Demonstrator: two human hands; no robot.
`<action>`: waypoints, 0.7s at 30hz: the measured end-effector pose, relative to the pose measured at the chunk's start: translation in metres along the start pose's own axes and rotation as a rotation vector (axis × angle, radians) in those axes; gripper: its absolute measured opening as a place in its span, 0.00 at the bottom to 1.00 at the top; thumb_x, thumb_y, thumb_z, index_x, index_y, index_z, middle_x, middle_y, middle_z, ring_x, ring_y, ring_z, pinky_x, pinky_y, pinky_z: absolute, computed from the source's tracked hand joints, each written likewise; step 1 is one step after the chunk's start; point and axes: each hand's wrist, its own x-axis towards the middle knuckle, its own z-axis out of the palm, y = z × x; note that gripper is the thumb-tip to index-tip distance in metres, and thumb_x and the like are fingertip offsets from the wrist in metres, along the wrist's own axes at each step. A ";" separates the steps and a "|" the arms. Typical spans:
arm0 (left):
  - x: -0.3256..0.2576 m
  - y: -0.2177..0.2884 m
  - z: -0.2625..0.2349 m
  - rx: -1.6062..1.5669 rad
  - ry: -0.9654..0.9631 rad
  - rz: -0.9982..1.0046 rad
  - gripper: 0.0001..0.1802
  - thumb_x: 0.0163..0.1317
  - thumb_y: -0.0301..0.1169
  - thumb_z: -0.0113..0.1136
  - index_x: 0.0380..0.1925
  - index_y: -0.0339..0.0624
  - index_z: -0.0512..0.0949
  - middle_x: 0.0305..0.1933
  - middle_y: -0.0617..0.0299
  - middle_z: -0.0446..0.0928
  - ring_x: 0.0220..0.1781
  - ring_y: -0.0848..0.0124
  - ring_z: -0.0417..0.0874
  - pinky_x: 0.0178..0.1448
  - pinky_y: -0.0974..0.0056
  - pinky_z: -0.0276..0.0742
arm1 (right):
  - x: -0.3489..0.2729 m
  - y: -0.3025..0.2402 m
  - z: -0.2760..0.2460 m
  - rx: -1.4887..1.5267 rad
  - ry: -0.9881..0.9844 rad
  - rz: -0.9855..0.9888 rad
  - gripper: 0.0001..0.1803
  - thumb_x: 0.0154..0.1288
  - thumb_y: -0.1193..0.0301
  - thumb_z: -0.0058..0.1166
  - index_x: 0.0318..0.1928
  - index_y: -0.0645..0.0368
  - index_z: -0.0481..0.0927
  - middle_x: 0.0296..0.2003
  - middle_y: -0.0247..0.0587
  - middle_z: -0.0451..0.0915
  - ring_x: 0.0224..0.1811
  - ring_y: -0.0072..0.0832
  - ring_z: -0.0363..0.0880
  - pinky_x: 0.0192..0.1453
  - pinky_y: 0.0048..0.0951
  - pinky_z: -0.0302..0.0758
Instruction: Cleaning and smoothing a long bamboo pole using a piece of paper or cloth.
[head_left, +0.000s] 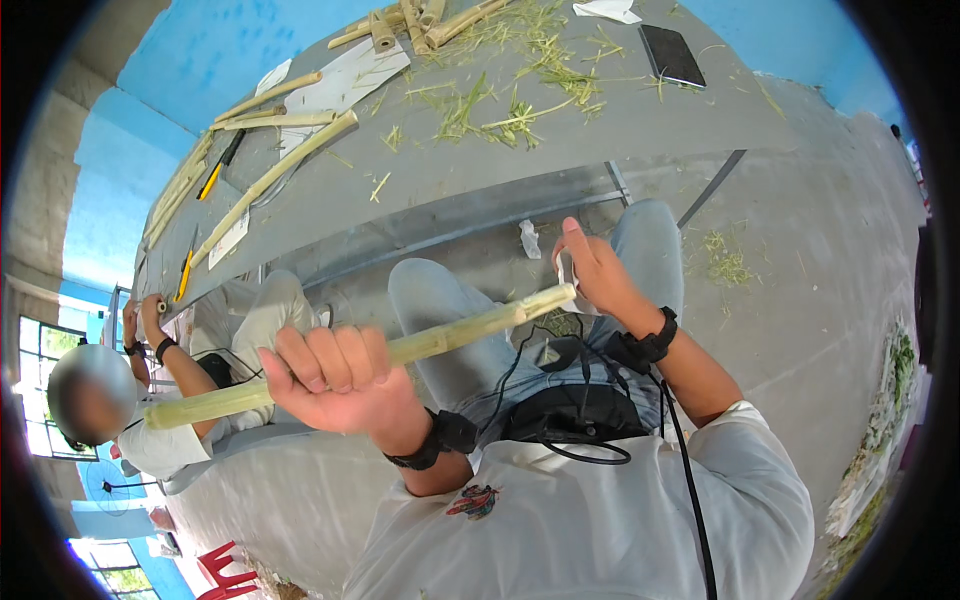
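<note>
My left hand [335, 375] is wrapped around a pale green bamboo stick [450, 338], which I hold tilted above my lap. One end points to the lower left, and its other end rises toward my right hand [600, 275]. Pinched in the fingers of that right hand is a thin white piece [567, 268], perhaps paper or sandpaper, close to the stick's end. Whether the piece touches the stick, I cannot tell. Dark bands circle both my wrists.
Ahead stands a grey table [440, 150] with bamboo sticks [275, 185], green shavings [515, 115], a yellow-black cutter knife [210, 180] and a dark phone [672, 56]. A co-worker [185, 375] sits at left, holding a stick. Black cables [690, 480] hang across my front. A red stool [225, 570] stands behind left.
</note>
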 end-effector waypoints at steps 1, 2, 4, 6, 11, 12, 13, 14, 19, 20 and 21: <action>-0.002 0.002 0.000 -0.006 0.019 0.003 0.23 0.77 0.44 0.36 0.19 0.52 0.56 0.13 0.72 0.51 0.12 0.78 0.46 0.18 0.68 0.45 | 0.003 0.003 -0.003 -0.003 -0.002 0.001 0.40 0.77 0.43 0.28 0.30 0.65 0.80 0.14 0.38 0.71 0.18 0.28 0.69 0.30 0.33 0.68; -0.001 0.001 -0.001 -0.007 0.023 0.005 0.23 0.77 0.44 0.36 0.19 0.52 0.56 0.13 0.72 0.51 0.12 0.78 0.46 0.18 0.68 0.45 | 0.005 0.004 -0.006 0.047 -0.017 0.089 0.40 0.77 0.41 0.27 0.32 0.64 0.80 0.15 0.36 0.71 0.19 0.26 0.69 0.30 0.30 0.67; 0.002 -0.001 -0.005 -0.080 0.022 -0.041 0.23 0.77 0.44 0.36 0.19 0.52 0.57 0.12 0.72 0.52 0.12 0.78 0.46 0.18 0.69 0.46 | 0.009 0.005 -0.007 0.094 -0.036 0.181 0.40 0.76 0.40 0.26 0.35 0.64 0.80 0.16 0.34 0.70 0.19 0.24 0.68 0.29 0.28 0.67; -0.001 -0.005 -0.004 -0.085 0.081 -0.068 0.23 0.77 0.45 0.34 0.20 0.51 0.57 0.13 0.71 0.52 0.12 0.77 0.47 0.18 0.68 0.47 | 0.011 0.004 -0.002 0.143 0.039 0.026 0.40 0.76 0.39 0.26 0.40 0.62 0.79 0.20 0.32 0.71 0.20 0.20 0.68 0.28 0.24 0.65; -0.009 -0.031 0.006 0.202 0.271 -0.262 0.24 0.77 0.47 0.35 0.21 0.51 0.57 0.12 0.71 0.51 0.12 0.79 0.47 0.17 0.68 0.47 | 0.016 -0.024 -0.009 0.122 -0.108 0.072 0.36 0.76 0.38 0.26 0.46 0.56 0.78 0.26 0.29 0.75 0.25 0.15 0.70 0.30 0.19 0.65; -0.012 -0.037 0.006 0.259 0.278 -0.290 0.24 0.77 0.48 0.36 0.21 0.51 0.57 0.12 0.71 0.50 0.12 0.79 0.47 0.16 0.69 0.46 | 0.015 -0.035 -0.006 0.110 -0.166 0.101 0.36 0.76 0.39 0.26 0.47 0.56 0.77 0.28 0.29 0.75 0.26 0.15 0.69 0.31 0.18 0.65; -0.014 -0.042 0.006 0.315 0.286 -0.321 0.25 0.77 0.48 0.37 0.21 0.50 0.57 0.12 0.72 0.49 0.12 0.80 0.46 0.16 0.69 0.45 | 0.014 -0.041 0.000 0.108 -0.171 0.106 0.36 0.76 0.39 0.26 0.47 0.56 0.77 0.28 0.29 0.75 0.26 0.15 0.69 0.31 0.18 0.65; -0.015 -0.045 0.007 0.314 0.296 -0.325 0.25 0.77 0.48 0.37 0.21 0.50 0.57 0.12 0.72 0.49 0.12 0.80 0.46 0.16 0.69 0.45 | 0.010 -0.048 0.009 0.076 -0.174 -0.035 0.35 0.77 0.39 0.25 0.48 0.56 0.77 0.31 0.30 0.75 0.27 0.15 0.68 0.32 0.18 0.65; -0.008 -0.052 0.009 0.406 0.297 -0.226 0.25 0.77 0.49 0.38 0.21 0.50 0.56 0.12 0.72 0.49 0.12 0.80 0.46 0.17 0.69 0.44 | -0.015 -0.077 0.041 0.062 -0.336 -0.215 0.34 0.78 0.42 0.24 0.52 0.58 0.75 0.38 0.33 0.72 0.28 0.18 0.65 0.33 0.21 0.65; -0.008 -0.052 0.007 0.407 0.300 -0.225 0.25 0.77 0.49 0.38 0.21 0.50 0.56 0.12 0.72 0.49 0.12 0.80 0.46 0.17 0.69 0.44 | -0.011 -0.068 0.049 0.074 -0.311 -0.324 0.34 0.79 0.43 0.24 0.53 0.60 0.74 0.39 0.33 0.73 0.32 0.19 0.69 0.38 0.22 0.69; -0.008 -0.052 0.005 0.430 0.300 -0.199 0.25 0.77 0.49 0.39 0.20 0.49 0.56 0.12 0.72 0.49 0.12 0.80 0.46 0.17 0.69 0.44 | -0.015 -0.068 0.045 0.073 -0.314 -0.323 0.34 0.79 0.43 0.24 0.53 0.60 0.74 0.39 0.33 0.73 0.32 0.19 0.69 0.38 0.22 0.69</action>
